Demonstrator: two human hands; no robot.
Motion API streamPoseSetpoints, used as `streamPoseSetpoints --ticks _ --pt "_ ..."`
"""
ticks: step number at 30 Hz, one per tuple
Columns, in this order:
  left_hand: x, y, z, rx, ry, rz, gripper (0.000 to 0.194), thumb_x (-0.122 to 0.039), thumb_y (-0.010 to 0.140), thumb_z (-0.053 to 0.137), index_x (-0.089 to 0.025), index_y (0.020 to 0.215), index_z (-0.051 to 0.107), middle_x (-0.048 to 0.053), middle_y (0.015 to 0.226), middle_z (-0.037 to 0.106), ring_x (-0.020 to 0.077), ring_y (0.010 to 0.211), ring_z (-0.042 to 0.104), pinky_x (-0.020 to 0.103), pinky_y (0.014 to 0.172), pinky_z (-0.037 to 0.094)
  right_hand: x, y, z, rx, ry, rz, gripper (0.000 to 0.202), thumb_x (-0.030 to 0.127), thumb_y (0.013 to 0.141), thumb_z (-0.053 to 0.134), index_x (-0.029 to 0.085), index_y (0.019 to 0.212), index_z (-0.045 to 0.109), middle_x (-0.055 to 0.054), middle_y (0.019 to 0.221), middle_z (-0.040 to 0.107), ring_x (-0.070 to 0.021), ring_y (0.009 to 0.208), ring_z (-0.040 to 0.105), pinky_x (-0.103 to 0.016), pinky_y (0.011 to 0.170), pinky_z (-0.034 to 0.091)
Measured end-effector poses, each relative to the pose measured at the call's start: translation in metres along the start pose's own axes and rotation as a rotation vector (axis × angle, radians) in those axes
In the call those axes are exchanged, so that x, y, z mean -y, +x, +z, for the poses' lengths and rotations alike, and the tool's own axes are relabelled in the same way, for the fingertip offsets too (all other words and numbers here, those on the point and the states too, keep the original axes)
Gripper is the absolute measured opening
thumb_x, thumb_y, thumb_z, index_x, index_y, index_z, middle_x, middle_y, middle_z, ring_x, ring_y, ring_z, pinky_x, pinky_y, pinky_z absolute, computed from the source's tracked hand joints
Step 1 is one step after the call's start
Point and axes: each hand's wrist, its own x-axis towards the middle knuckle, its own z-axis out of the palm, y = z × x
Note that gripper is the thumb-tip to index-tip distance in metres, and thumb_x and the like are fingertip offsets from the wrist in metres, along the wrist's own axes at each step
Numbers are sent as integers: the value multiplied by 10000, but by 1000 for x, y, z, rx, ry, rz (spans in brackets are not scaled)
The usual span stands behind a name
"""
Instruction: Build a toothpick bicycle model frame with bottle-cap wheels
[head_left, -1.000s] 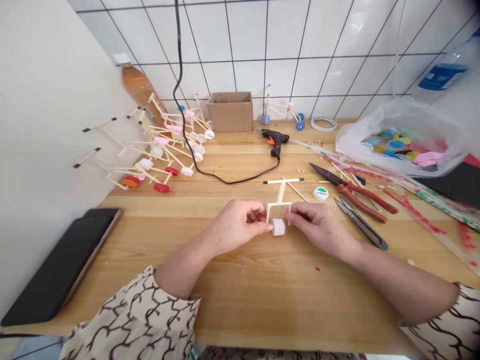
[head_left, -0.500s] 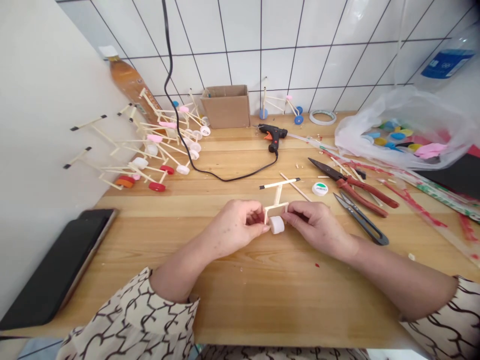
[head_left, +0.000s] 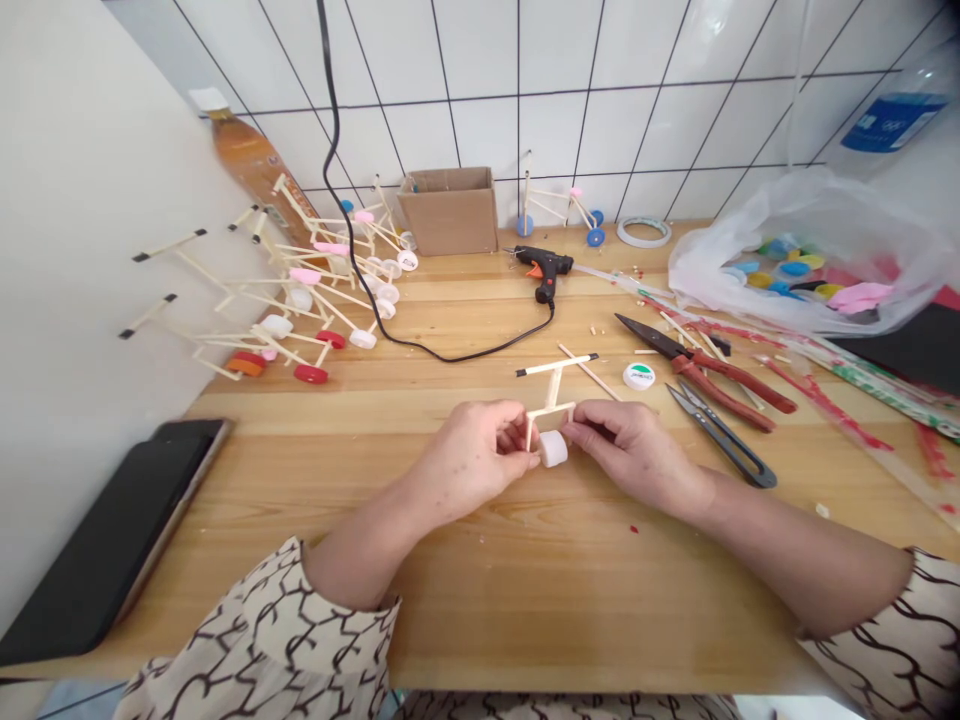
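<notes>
Between my two hands stands a small stick frame (head_left: pixel 553 390), made of pale wooden sticks with a black-tipped crossbar on top. My left hand (head_left: pixel 480 450) pinches the frame's left leg between thumb and fingers. On the other side, my right hand (head_left: pixel 634 450) pinches the right leg. A white bottle-cap wheel (head_left: pixel 554 449) sits low between the two legs; whether it is joined to them I cannot tell. Just behind the frame lies a thin loose stick (head_left: pixel 589 372), and a white cap with a green mark (head_left: pixel 639 376) rests to its right.
Red-handled pliers (head_left: pixel 705 370) and thread snips (head_left: pixel 724 440) lie to the right. A glue gun (head_left: pixel 545 267) with a black cord, a cardboard box (head_left: pixel 450 215) and a plastic bag of caps (head_left: pixel 705 270) stand behind. Several stick tricycles (head_left: pixel 300 300) crowd the left; a phone (head_left: pixel 112 540) is nearer.
My hands keep the same hold on the stick frame, with hardly any movement. The whole view has shifted very slightly.
</notes>
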Motion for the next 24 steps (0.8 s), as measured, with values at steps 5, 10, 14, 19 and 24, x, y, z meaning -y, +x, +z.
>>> streamPoseSetpoints --ticks 5,10,14,19,24 --pt "4 1 2 -20 -18 17 56 -113 721 571 -167 706 564 3 707 645 135 667 627 260 646 503 0 1 0 8 -5 5 258 225 864 448 190 612 489 34 549 453 -99 521 397 -214 504 330" --pt "6 1 2 -21 -40 31 72 -102 738 544 -170 722 564 7 723 650 137 686 628 255 645 496 0 -1 1 14 -7 14 252 231 865 445 190 624 502 26 564 482 -105 537 420 -218 520 345" --pt "7 2 2 -36 -36 44 69 -105 730 552 -170 710 561 1 707 641 135 671 617 258 643 499 0 0 1 12 -8 21 243 235 864 443 190 636 512 26 563 488 -105 533 420 -217 518 348" --pt "7 2 1 -51 -43 57 101 -73 716 543 -170 713 573 -6 701 635 132 679 614 261 666 495 -1 -1 1 -8 0 22 223 248 859 465 194 645 495 43 543 447 -98 508 390 -215 492 326" --pt "6 2 -1 -44 -57 41 134 -46 707 539 -169 725 588 -17 686 627 123 674 608 260 682 479 -2 -2 2 -24 54 -2 90 226 859 472 190 791 518 38 596 495 -101 529 430 -218 509 349"
